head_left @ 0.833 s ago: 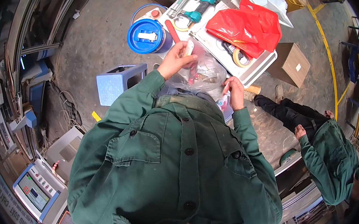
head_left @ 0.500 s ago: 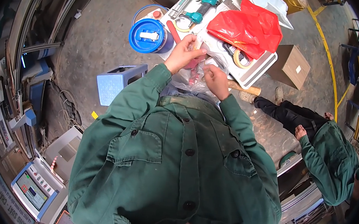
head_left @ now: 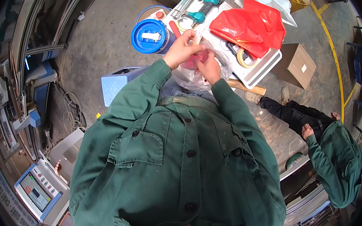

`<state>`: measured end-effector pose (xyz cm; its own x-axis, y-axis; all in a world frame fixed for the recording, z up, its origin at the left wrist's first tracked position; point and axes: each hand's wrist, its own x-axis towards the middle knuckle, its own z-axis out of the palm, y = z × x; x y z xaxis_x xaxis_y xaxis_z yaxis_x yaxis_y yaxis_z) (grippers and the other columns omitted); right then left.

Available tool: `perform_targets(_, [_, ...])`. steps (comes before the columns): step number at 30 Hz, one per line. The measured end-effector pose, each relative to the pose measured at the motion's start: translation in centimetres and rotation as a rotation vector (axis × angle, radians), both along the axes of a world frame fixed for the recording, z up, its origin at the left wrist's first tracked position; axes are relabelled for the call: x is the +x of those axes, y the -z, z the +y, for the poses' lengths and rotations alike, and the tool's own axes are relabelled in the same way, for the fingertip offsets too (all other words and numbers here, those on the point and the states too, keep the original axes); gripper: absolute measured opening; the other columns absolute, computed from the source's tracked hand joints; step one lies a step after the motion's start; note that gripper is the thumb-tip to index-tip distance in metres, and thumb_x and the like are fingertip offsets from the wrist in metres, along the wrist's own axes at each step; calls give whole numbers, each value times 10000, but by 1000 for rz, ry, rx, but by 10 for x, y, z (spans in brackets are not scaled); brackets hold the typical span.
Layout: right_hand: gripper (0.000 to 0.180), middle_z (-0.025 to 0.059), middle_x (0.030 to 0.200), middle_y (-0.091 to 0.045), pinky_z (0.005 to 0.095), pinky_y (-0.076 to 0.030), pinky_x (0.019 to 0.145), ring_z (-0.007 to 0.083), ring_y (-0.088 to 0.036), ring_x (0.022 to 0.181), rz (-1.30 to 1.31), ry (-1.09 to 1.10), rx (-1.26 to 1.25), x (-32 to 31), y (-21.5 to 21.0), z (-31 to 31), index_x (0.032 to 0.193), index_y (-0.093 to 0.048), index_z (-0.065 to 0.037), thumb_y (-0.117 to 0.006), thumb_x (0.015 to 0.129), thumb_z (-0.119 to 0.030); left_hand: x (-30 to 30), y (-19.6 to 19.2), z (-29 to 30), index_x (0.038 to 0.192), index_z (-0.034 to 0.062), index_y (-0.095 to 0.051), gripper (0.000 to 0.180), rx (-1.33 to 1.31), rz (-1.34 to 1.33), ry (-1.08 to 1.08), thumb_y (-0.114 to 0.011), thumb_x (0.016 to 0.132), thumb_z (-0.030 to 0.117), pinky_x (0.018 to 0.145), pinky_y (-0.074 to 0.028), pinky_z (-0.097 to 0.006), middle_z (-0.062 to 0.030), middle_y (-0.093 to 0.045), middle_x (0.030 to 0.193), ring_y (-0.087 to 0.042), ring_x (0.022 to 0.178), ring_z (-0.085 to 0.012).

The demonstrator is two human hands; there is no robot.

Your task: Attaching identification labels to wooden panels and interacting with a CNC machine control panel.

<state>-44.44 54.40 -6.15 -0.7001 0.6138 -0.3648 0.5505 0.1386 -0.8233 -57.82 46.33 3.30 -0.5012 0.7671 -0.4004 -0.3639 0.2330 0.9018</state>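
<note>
A clear plastic bag (head_left: 190,80) with something pinkish-red inside hangs in front of my waist, at the near edge of the white table. My left hand (head_left: 182,51) grips the upper left side of this bag, thumb stretched over the pink part. Just beyond those fingers a small pale strip shows, too small to name. From the other side my right hand (head_left: 209,68) pinches the bag, its fingertips partly hidden by the plastic. Both hands are close together, almost touching over the pink contents.
On the table lie a teal nail gun (head_left: 204,6), a red plastic bag (head_left: 252,28) and a tape roll (head_left: 244,58). A blue-lidded tub (head_left: 148,36) stands left of it, near a blue stool (head_left: 114,90). A person (head_left: 338,158) in green is at right, past a wooden box (head_left: 296,65).
My right hand has moved in toward my left hand and onto the bag's pink part. The clear bag has spread out beneath both hands.
</note>
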Motion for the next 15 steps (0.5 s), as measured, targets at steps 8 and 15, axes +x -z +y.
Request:
perform_targets(8, [210,192,789,-646,491,-499,671,381,-633,746,-55,-927,371,41,4,8,912,-665,-124,-505,784,-169,-19,-17,1,1095,56,-560,287,-68,31,78,-663,839,137,650,-473,-235,-24,-645,989,-646,850,-117])
perform_targets(15, [201,187,816,-660,465,-512,691,369,-647,785,-137,-872,321,70,-1,23,956,-652,-116,-535,796,-152,-20,-23,4,1057,43,-541,247,-55,-40,91,-623,831,98,635,-485,-239,-43,-628,991,-649,824,-134])
